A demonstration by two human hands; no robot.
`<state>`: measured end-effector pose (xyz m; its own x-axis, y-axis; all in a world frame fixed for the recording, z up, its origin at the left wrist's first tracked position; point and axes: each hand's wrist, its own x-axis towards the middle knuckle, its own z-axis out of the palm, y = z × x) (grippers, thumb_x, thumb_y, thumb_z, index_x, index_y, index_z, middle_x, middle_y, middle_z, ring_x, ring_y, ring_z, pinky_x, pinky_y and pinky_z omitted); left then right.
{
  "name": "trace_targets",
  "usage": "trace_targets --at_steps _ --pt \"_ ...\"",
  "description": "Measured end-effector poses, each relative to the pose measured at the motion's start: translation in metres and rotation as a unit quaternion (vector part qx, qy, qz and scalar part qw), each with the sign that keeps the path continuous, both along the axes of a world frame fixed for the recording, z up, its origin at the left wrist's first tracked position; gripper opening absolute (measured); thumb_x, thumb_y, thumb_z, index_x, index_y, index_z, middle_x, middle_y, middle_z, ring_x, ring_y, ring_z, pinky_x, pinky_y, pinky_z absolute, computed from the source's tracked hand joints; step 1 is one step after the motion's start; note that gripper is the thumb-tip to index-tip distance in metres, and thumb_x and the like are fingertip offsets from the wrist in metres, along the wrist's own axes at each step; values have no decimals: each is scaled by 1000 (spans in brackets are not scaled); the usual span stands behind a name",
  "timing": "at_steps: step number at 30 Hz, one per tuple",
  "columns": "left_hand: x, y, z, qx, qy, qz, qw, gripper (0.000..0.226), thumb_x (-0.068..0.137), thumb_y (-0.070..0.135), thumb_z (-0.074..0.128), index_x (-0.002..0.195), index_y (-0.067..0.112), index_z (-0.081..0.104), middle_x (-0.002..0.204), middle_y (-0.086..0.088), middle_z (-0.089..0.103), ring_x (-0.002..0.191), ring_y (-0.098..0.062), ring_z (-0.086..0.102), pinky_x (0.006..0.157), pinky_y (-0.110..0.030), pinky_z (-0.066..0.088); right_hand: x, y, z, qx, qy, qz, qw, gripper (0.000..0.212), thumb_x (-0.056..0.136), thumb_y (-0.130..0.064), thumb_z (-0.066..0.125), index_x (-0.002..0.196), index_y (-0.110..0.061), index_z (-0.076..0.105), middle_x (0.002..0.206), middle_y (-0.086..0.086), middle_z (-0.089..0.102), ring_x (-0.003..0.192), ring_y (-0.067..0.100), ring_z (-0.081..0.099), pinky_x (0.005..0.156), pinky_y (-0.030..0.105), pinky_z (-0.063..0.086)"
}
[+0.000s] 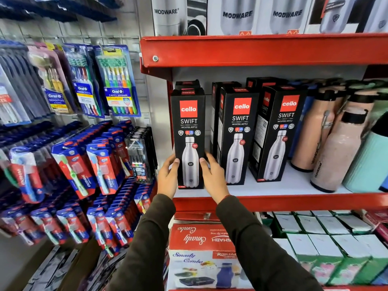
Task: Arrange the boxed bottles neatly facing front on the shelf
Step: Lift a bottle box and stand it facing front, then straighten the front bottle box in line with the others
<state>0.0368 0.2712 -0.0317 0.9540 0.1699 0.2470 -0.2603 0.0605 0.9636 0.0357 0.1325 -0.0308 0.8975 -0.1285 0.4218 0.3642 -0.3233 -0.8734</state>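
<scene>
Left hand (168,177) and right hand (214,175) grip the leftmost Cello box (189,131) low on its sides; two matching boxes (238,133) stand right of the fingers.

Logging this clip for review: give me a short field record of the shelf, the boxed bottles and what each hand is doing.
setting: store shelf, white deck, red edge
front boxes: three black Cello Swift boxes, upright
left box: faces front, held low on both sides
middle box: turned slightly, side panel showing
right box: turned slightly, side panel showing
left hand: fingers on left box's left edge
right hand: thumb on left box's front
beside boxes: loose bottles, right
</scene>
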Motion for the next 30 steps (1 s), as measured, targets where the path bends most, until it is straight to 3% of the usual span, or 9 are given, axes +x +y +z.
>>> trace_targets --at_steps 2,5,9,15,19,22,24,26,30 --pt "-6 2 -2 -2 1 3 1000 35 99 25 51 132 16 57 136 -4 60 129 -18 54 113 -48 40 -8 0 -1 14 -3 0 1000 42 100 -27 46 141 -21 45 99 -18 56 94 0 58 73 -8 33" --pt "-16 4 -5 -8 1 8 1000 29 98 27 54 125 21 61 132 0 62 126 -16 55 112 -48 41 -20 -1 -1 33 -1 14 999 42 99 -30 48 140 -23 47 106 -36 51 96 -23 52 79 -5 34" --pt "-31 5 -7 -19 -5 25 999 19 95 29 58 113 35 62 117 14 65 118 -10 59 109 -45 45 -38 -3 -1 50 -5 23 999 39 98 -30 51 136 -27 51 114 -28 57 100 -26 51 82 -3 36" --pt "-49 5 -9 -12 -23 36 999 17 93 34 60 103 47 66 113 21 67 118 -8 61 105 -45 49 -53 -7 -1 50 -2 31 998 36 97 -31 53 132 -29 53 123 -11 62 98 -21 56 82 -2 38" --pt "-51 3 -10 11 -18 46 999 20 93 40 58 111 44 63 114 22 64 118 -7 60 107 -46 46 -56 -9 2 42 13 42 998 35 97 -35 51 132 -34 51 122 -18 59 111 -14 51 92 5 34" --pt "-52 -1 -10 27 -21 58 998 24 95 40 56 118 44 56 108 32 59 107 9 57 108 -41 46 -58 -13 5 31 19 50 998 36 97 -36 49 133 -34 50 112 -26 55 98 -26 49 82 -3 34" --pt "-58 -11 -10 4 -37 91 995 24 97 34 54 119 40 58 113 25 62 112 5 58 106 -31 47 -59 -16 5 29 19 52 998 33 98 -37 48 131 -34 51 109 -18 59 90 -24 52 78 -1 39" --pt "-65 -25 -13 -19 -80 172 982 27 99 28 50 123 29 62 123 9 64 120 -8 59 101 -21 48 -62 -22 2 45 9 34 998 29 98 -37 48 127 -35 55 116 -13 61 95 -17 56 85 9 44" --pt "-78 -55 -23 36 -175 288 941 27 101 22 45 122 26 61 120 3 55 115 -14 55 95 -25 46 -68 -51 -3 84 -50 -40 994 24 100 -26 47 119 -29 62 119 -7 63 106 -2 57 83 6 42"
